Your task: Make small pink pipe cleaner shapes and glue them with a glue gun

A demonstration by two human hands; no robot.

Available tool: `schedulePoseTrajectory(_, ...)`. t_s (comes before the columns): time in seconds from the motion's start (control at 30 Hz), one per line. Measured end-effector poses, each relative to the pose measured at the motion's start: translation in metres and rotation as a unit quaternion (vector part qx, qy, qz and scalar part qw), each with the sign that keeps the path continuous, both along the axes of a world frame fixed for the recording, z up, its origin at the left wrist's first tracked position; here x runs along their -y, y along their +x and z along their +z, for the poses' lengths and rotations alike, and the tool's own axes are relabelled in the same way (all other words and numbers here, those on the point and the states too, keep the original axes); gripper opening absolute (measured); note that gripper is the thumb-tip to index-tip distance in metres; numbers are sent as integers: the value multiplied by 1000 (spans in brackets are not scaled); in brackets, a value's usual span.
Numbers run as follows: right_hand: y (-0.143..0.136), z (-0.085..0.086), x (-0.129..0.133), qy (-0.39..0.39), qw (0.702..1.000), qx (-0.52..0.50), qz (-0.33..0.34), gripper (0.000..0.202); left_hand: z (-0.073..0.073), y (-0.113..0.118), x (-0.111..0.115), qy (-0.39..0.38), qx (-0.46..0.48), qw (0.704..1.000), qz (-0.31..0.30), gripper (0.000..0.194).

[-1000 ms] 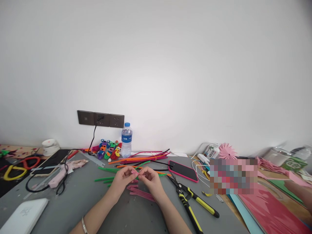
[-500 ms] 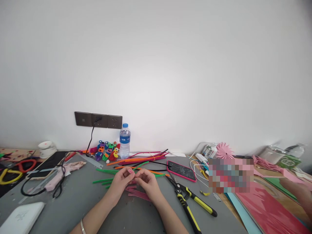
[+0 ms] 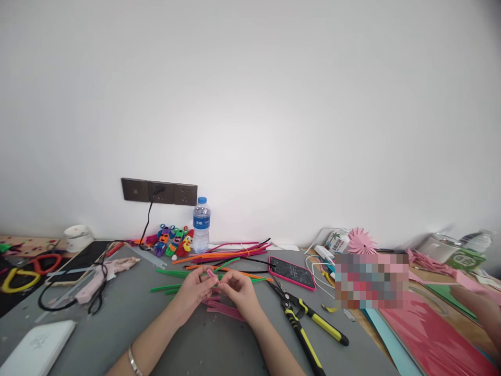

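My left hand pinches a short pink pipe cleaner between thumb and fingers above the grey mat. Close beside it, the fingertips of my right hand are closed at the other end of the same piece, partly hidden by the fingers. Pink pipe cleaner pieces lie on the mat under my hands. Green pipe cleaners stick out behind my left hand, and an orange pipe cleaner passes behind my right hand.
Yellow-black pliers and a pink-cased phone lie to the right. A water bottle and small pipe cleaner figures stand at the back. A glue gun and white box lie left. Another person's hand is far right.
The pink piece now shows more above my left fingertips. My right fingers have shifted slightly around it; the view has moved a little.
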State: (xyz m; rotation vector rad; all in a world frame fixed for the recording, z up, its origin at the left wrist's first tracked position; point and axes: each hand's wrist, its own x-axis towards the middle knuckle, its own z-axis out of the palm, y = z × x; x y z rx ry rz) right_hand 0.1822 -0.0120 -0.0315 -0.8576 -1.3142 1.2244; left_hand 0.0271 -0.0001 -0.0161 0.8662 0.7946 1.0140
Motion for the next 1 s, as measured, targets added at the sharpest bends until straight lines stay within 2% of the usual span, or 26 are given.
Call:
schedulePoseTrajectory(0.17, 3, -2, -3, 10, 1000, -10, 6, 25, 6, 1, 1, 41, -4, 999, 12, 36)
schedulePoseTrajectory(0.3, 5, -6, -4, 25, 998, 49, -22, 22, 4, 0, 2, 60, -19, 997, 33, 37)
schedulePoseTrajectory(0.43, 5, -6, -3, 43, 994, 93, -39, 21, 1, -2, 1, 92, -87, 992, 29, 31)
schedulePoseTrajectory(0.57, 5, -7, -6, 38, 998, 43, -38, 26, -5, -4, -4, 164, -154, 974, 27, 25)
schedulePoseTrajectory(0.73, 8, -9, -9, 18, 999, -11, -30, 28, -19, -5, -9, 252, -220, 942, 16, 17)
schedulePoseTrajectory(0.87, 6, -6, -8, -2, 1000, -30, 4, 29, -24, -6, -11, 259, -195, 946, 17, 14)
schedulePoseTrajectory(1.0, 4, -4, -7, -21, 999, -41, 21, 29, -20, -6, -10, 258, -181, 949, 11, 17)
